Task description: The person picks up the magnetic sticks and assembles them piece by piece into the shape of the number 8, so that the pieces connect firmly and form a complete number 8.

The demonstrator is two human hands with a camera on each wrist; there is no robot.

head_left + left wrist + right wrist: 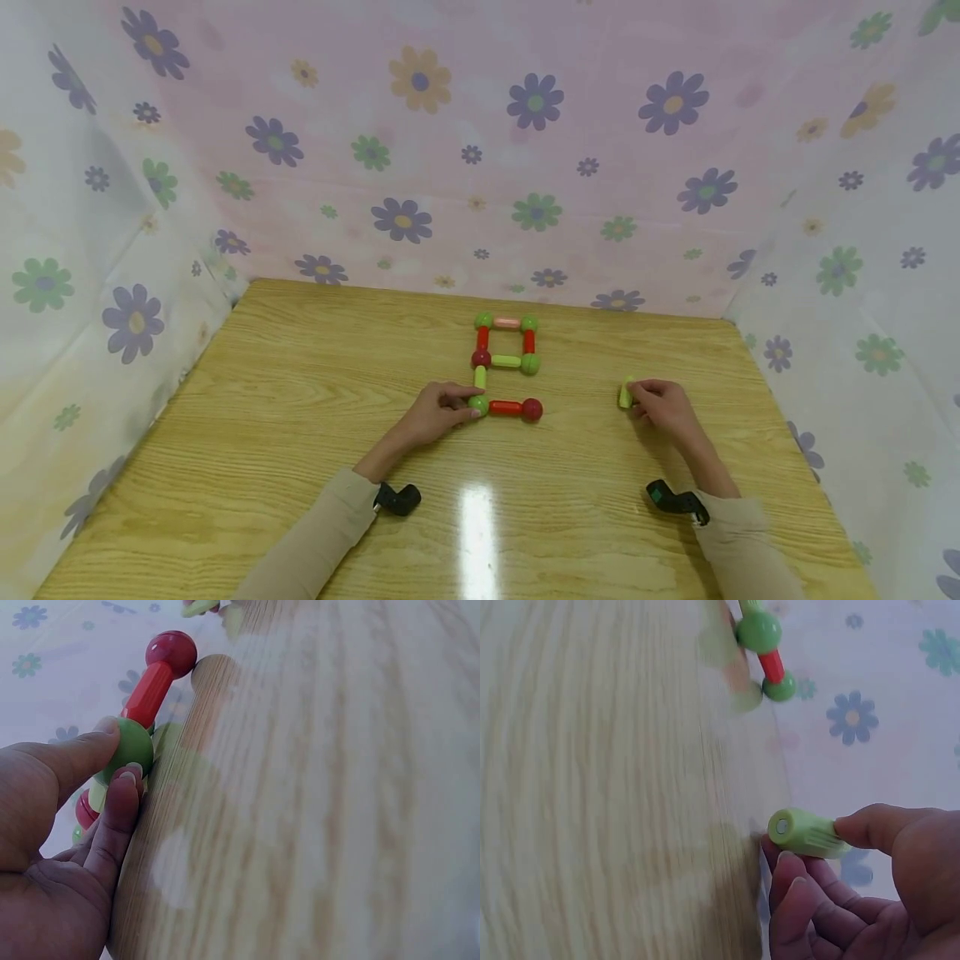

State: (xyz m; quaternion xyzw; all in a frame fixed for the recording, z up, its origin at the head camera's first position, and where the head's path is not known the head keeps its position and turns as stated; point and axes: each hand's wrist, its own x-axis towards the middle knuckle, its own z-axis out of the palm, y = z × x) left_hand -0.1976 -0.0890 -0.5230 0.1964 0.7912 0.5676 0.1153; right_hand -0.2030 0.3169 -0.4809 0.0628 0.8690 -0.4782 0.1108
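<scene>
Magnetic balls and rods form a linked figure on the table: a square at the back, with a stem and a foot toward the front. My left hand (435,413) pinches the green ball (133,748) at the figure's near left corner between thumb and fingers. From that ball a red rod (506,407) runs right to a dark red ball (532,409), and a yellow-green rod (480,379) runs back to another dark red ball (482,358). Apart from the figure, at the right, my right hand (666,408) pinches a loose yellow-green rod (808,834), its round metal end showing.
The square's other corners are green balls (529,324), joined by red, pink and yellow-green rods. The wooden table (315,358) is walled at the back and sides by flowered cloth (465,167). Black wrist devices (399,499) sit at both cuffs.
</scene>
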